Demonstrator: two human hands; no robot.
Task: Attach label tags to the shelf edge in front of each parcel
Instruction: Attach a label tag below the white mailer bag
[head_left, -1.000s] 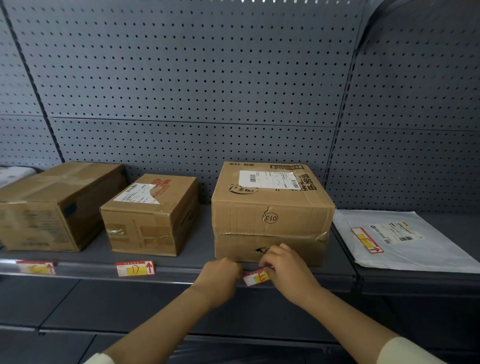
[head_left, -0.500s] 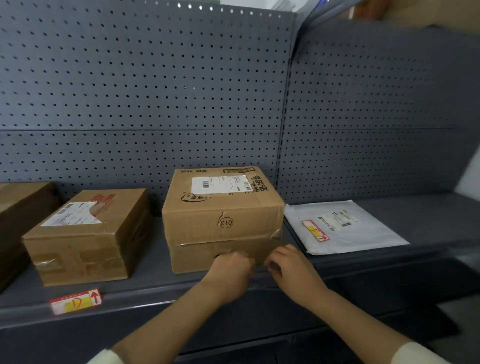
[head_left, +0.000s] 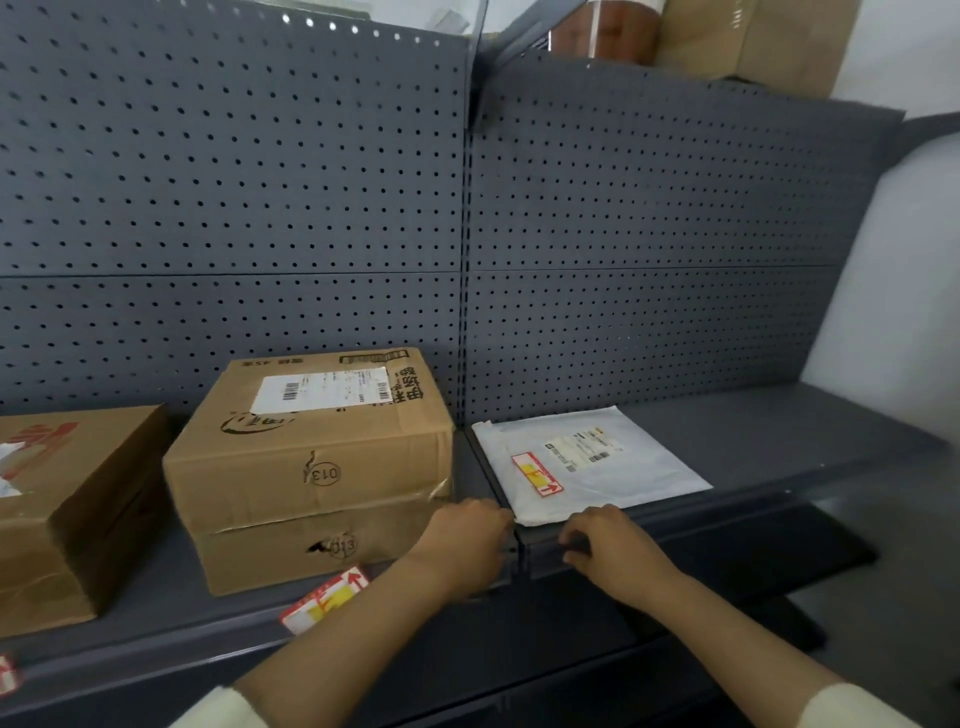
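Open shelf lies to your right; boxes crowd the left.

Your hands, the left hand and right hand, sit at the shelf edge where the two bays meet. To the right of the flat white mailer, the shelf runs bare to the pegboard back panel, with clear room above. On the left, the large cardboard box stands close to the front lip, and a second box sits just beside it with only a narrow gap between. A red-and-yellow tag already occupies the lip before the large box.
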